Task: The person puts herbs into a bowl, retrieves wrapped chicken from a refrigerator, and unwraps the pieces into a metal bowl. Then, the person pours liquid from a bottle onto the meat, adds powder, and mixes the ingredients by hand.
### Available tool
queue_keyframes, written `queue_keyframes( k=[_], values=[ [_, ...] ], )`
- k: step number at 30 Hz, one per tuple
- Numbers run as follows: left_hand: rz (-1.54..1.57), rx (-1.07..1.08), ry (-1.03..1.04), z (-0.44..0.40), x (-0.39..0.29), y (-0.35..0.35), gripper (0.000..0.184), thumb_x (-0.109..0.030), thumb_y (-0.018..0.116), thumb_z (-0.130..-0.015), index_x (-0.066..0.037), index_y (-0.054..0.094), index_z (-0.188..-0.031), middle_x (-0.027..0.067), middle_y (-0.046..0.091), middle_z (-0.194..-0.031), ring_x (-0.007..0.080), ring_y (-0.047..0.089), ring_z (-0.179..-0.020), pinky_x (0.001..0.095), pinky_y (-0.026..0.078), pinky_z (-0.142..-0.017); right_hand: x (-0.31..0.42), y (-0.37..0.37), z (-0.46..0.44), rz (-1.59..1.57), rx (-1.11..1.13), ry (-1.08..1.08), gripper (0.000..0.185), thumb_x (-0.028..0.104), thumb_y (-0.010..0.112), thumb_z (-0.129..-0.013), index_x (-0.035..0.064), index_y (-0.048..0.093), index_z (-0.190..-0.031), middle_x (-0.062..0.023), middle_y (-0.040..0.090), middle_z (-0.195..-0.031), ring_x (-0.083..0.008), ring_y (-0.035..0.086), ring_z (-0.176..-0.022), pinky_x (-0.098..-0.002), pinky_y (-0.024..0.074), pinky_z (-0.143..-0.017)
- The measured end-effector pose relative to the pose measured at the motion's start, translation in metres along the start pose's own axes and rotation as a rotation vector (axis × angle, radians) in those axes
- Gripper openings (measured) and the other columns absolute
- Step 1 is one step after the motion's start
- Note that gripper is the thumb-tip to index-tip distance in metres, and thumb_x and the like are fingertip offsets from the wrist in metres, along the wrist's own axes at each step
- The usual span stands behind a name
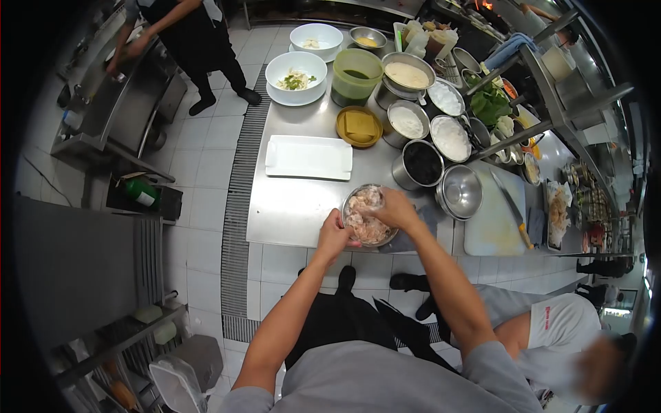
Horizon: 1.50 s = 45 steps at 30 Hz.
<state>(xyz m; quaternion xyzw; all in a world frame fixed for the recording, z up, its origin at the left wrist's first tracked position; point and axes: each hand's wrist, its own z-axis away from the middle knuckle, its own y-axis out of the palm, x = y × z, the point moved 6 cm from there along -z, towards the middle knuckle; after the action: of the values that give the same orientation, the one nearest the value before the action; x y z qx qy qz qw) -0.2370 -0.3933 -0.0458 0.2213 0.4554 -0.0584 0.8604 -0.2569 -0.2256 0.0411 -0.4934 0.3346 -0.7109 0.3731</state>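
Observation:
A round metal bowl (372, 245) of pale pink pieces of raw meat (363, 217), dusted with white flour, sits near the front edge of the steel table. My left hand (334, 237) grips the bowl's left rim, thumb up along the side. Over the bowl's right side, my right hand (394, 210) reaches in with its fingers curled round some of the floured meat; the fingertips are partly hidden. A white rectangular plate (309, 157) lies just behind and left of the bowl. A metal pot of dark contents (421, 164) stands behind my right hand.
Stacked metal bowls (463, 191) and a cutting board (482, 237) with a knife (512, 208) are to the right. Flour containers (451, 138), a green tub (356, 76) and white bowls (296, 76) stand farther back. One person is close at my right, another (189, 34) at far left.

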Motion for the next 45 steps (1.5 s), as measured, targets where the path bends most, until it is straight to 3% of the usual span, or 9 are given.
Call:
queue_keyframes(
  k=[2,4,11,17,21,23,28,39,45],
  values=[
    [0.032,-0.016,-0.010,0.001,-0.003,0.003,0.028,0.013,0.055,-0.079,-0.006,0.036,-0.085,0.0109,0.054,-0.086,0.0273,0.068,-0.073,0.0347,0.065,-0.058,-0.006,0.028,-0.010,0.013,-0.057,0.137,0.044,0.024,0.079,-0.070,0.0035,0.066,-0.107,-0.0185,0.068,-0.109,-0.0415,0.063,-0.102,-0.0450,0.0513,-0.087],
    [0.061,-0.032,-0.018,-0.003,-0.007,0.002,0.028,0.014,0.055,-0.078,-0.006,0.036,-0.084,0.0106,0.053,-0.084,0.0274,0.068,-0.072,0.0352,0.065,-0.058,0.014,0.029,-0.001,-0.245,-0.359,-0.205,0.041,0.022,0.081,-0.069,0.0053,0.065,-0.103,-0.0195,0.064,-0.105,-0.0394,0.061,-0.100,-0.0440,0.0495,-0.088],
    [0.165,-0.081,-0.089,0.005,-0.005,-0.002,0.029,0.015,0.053,-0.077,-0.006,0.035,-0.083,0.0123,0.053,-0.083,0.0275,0.066,-0.065,0.0368,0.064,-0.056,-0.003,0.040,0.065,0.108,-0.170,-0.569,0.029,0.016,0.068,-0.080,0.0042,0.066,-0.107,-0.0162,0.064,-0.103,-0.0356,0.061,-0.098,-0.0437,0.0500,-0.087],
    [0.190,-0.066,0.001,0.014,0.007,0.000,0.029,0.015,0.054,-0.079,-0.005,0.035,-0.087,0.0154,0.056,-0.086,0.0286,0.068,-0.066,0.0369,0.065,-0.057,0.005,-0.010,0.067,-0.283,-0.123,-0.213,0.025,0.018,0.067,-0.083,0.0038,0.071,-0.103,-0.0174,0.070,-0.098,-0.0334,0.063,-0.102,-0.0425,0.0480,-0.095],
    [0.226,-0.094,-0.010,0.028,0.013,-0.011,0.029,0.015,0.054,-0.080,-0.005,0.035,-0.089,0.0158,0.057,-0.087,0.0282,0.068,-0.065,0.0367,0.065,-0.059,0.014,-0.001,0.066,-0.208,-0.309,-0.303,0.022,0.017,0.069,-0.080,0.0046,0.072,-0.097,-0.0147,0.070,-0.093,-0.0328,0.064,-0.096,-0.0427,0.0497,-0.089],
    [0.244,-0.094,-0.002,0.033,0.020,-0.019,0.028,0.015,0.054,-0.080,-0.005,0.035,-0.090,0.0164,0.058,-0.087,0.0283,0.068,-0.065,0.0367,0.065,-0.059,0.035,0.028,0.072,0.197,-0.108,-0.473,0.017,0.013,0.070,-0.074,0.0059,0.072,-0.090,-0.0117,0.070,-0.086,-0.0316,0.064,-0.089,-0.0424,0.0512,-0.079],
    [0.282,-0.102,-0.037,0.053,0.013,-0.038,0.027,0.013,0.054,-0.082,-0.005,0.035,-0.089,0.0178,0.060,-0.087,0.0293,0.069,-0.066,0.0376,0.065,-0.059,0.047,0.051,0.088,0.036,-0.316,-0.455,0.017,0.007,0.067,-0.072,0.0060,0.071,-0.088,-0.0107,0.069,-0.086,-0.0317,0.063,-0.089,-0.0429,0.0512,-0.076],
    [0.262,-0.147,-0.048,0.083,0.012,-0.072,0.026,0.014,0.052,-0.083,-0.005,0.036,-0.088,0.0176,0.060,-0.089,0.0291,0.069,-0.073,0.0371,0.065,-0.060,0.100,0.074,0.098,0.032,-0.083,-0.438,0.030,0.011,0.065,-0.076,0.0066,0.065,-0.106,-0.0125,0.064,-0.093,-0.0316,0.064,-0.094,-0.0424,0.0520,-0.081],
    [0.275,-0.108,-0.057,0.073,0.002,-0.062,0.026,0.014,0.052,-0.082,-0.005,0.036,-0.090,0.0159,0.060,-0.087,0.0282,0.069,-0.073,0.0374,0.065,-0.060,0.088,0.062,0.096,0.020,-0.251,-0.424,0.019,0.011,0.073,-0.074,0.0059,0.069,-0.091,-0.0124,0.064,-0.092,-0.0302,0.064,-0.093,-0.0425,0.0509,-0.081]
  ],
)
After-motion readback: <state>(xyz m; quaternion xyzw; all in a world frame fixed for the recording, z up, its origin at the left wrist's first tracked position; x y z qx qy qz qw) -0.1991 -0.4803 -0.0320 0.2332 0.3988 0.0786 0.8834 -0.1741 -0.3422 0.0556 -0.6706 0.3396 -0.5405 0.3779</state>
